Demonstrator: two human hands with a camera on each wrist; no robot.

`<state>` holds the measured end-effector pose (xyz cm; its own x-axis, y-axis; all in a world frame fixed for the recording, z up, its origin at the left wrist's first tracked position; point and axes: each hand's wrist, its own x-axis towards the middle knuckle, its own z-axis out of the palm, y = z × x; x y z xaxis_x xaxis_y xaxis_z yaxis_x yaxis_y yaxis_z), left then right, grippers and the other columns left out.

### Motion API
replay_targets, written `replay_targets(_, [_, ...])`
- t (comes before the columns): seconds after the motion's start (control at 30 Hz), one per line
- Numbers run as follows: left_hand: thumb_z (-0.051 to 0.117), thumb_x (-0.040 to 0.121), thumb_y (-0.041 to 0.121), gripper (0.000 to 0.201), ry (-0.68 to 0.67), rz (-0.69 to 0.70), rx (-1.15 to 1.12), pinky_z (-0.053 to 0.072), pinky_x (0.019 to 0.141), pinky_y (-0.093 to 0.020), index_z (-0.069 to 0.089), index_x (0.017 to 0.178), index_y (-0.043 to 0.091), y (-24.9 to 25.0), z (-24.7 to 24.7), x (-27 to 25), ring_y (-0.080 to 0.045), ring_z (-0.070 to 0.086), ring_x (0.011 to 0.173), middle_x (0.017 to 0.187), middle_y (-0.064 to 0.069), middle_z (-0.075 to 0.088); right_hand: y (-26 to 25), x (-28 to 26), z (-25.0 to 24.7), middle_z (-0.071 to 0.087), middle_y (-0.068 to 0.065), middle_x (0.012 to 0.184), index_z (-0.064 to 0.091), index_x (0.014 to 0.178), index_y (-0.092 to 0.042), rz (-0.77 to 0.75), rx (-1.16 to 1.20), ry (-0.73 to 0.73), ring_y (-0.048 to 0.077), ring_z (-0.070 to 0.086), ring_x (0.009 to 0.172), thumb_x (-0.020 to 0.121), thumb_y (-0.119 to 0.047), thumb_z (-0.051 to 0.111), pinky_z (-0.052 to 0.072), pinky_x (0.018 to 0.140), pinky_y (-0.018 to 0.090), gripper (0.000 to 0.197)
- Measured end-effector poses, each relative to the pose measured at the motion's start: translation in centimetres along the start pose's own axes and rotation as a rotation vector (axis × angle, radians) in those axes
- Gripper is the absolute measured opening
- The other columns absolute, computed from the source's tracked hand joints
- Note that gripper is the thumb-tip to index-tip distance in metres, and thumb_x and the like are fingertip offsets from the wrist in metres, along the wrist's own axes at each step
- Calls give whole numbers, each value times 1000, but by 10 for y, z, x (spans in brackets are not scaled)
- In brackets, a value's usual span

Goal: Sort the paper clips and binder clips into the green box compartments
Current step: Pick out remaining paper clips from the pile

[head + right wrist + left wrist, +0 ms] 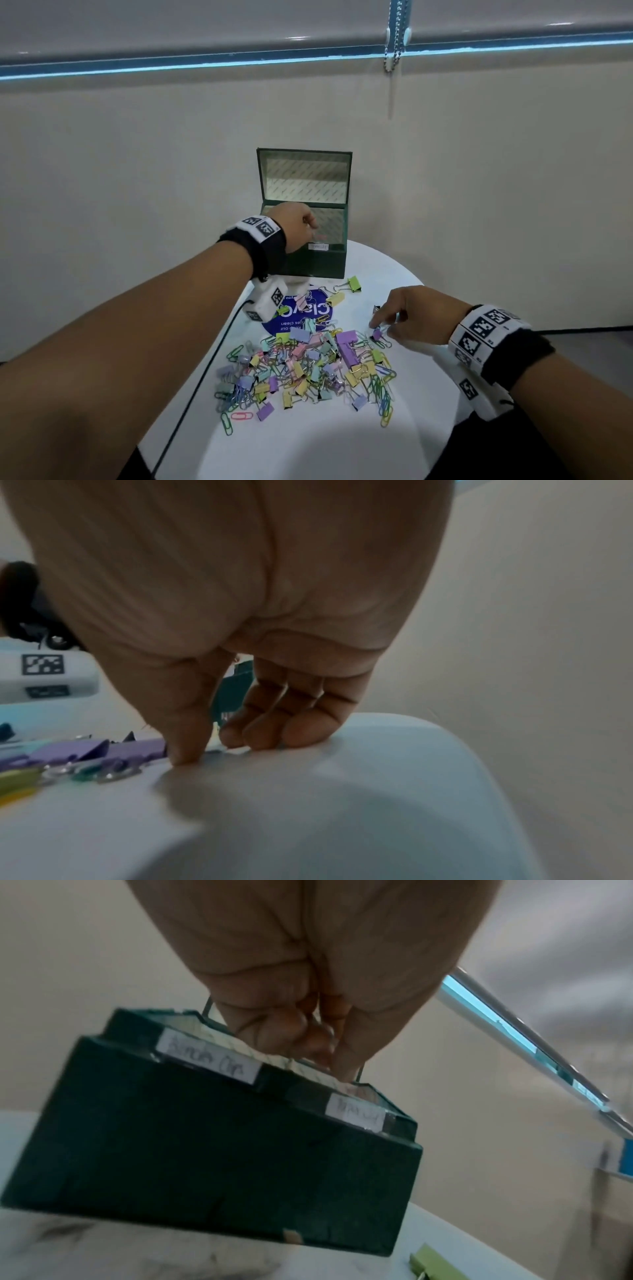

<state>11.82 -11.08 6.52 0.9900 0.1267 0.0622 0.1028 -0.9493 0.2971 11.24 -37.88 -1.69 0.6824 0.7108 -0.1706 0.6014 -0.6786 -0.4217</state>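
Note:
The green box (318, 263) stands open at the back of the round white table (308, 442), lid upright. Its front rim carries two paper labels, a left one (209, 1056) and a right one (356, 1112). My left hand (308, 222) hovers over the left compartment with fingertips bunched together (322, 1042); no clip shows between them. A pile of pastel binder clips and paper clips (308, 363) covers the table's middle. My right hand (380, 325) is down at the pile's right edge, thumb and curled fingers pinching a small pale clip (215, 739) against the table beside purple binder clips (133, 750).
A green binder clip (354, 284) lies just in front of the box. A blue round sticker (291, 322) sits under the pile's far side. A black cable (191, 387) runs along the table's left edge. A wall rises close behind the box.

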Motion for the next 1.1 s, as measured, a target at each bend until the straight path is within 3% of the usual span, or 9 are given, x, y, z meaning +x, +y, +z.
replay_targets(0.17, [66, 92, 23, 44, -8, 32, -51, 45, 97, -29, 58, 135, 22, -3, 0, -2, -16, 60, 113, 128, 3, 64, -3, 8, 1, 66, -18, 87, 72, 86, -37, 35, -23, -6, 1, 61, 84, 86, -23, 66, 55, 83, 27, 16])
replay_targets(0.27, [63, 93, 22, 32, 62, 107, -45, 47, 89, -28, 63, 123, 30, -12, -6, -29, -10, 60, 98, 116, 10, 63, -5, 15, 3, 68, -13, 82, 67, 80, -26, 25, -64, 17, 8, 64, 81, 82, -18, 61, 58, 80, 34, 10])
replay_targets(0.33, [63, 93, 23, 22, -7, 160, 14, 49, 86, -26, 66, 113, 32, -21, -7, -54, -5, 58, 89, 104, 15, 61, -10, 20, 4, 68, -6, 78, 63, 79, -21, 2, -101, 24, 15, 63, 76, 82, -19, 55, 58, 74, 36, 8])
replay_targets(0.43, [64, 93, 28, 17, -219, 191, 126, 52, 88, -27, 68, 108, 34, -41, 0, -88, 0, 59, 87, 99, 18, 63, -18, 29, 4, 65, -4, 74, 59, 77, -19, -29, -113, 83, 15, 56, 67, 83, -19, 51, 53, 65, 32, 10])
replay_targets(0.63, [67, 90, 37, 30, -429, 168, 164, 48, 90, -24, 66, 119, 42, -69, 14, -125, 1, 57, 97, 111, 20, 59, -30, 41, -2, 62, -7, 72, 57, 73, -24, -65, -64, 195, 14, 55, 68, 81, -15, 60, 49, 66, 28, 13])
replay_targets(0.73, [67, 89, 28, 37, -437, 189, 169, 48, 92, -24, 63, 122, 44, -73, 17, -132, 1, 56, 99, 115, 19, 54, -34, 43, 0, 65, -13, 73, 61, 73, -33, -80, -32, 234, 8, 57, 65, 82, -13, 60, 48, 66, 24, 22])
replay_targets(0.9, [67, 90, 34, 24, -376, 230, 186, 45, 85, -22, 67, 114, 37, -71, 22, -132, -4, 55, 96, 108, 17, 54, -36, 46, 3, 57, -21, 86, 74, 105, -42, -69, -46, 251, -1, 54, 73, 91, -16, 55, 40, 70, 17, 35])
replay_targets(1.0, [64, 91, 32, 10, -353, 248, 198, 49, 86, -27, 69, 100, 33, -71, 24, -131, -7, 57, 91, 102, 14, 58, -44, 44, -3, 61, -12, 86, 75, 88, -28, -68, 1, 304, 3, 54, 71, 88, -10, 53, 38, 66, 17, 28])
replay_targets(1.1, [60, 89, 22, 11, -329, 228, 173, 52, 86, -31, 67, 95, 29, -73, 27, -132, -10, 58, 89, 99, 12, 60, -50, 44, -14, 57, -8, 66, 63, 71, -16, 13, 180, 372, 8, 48, 57, 87, -3, 50, 36, 59, 24, 24])
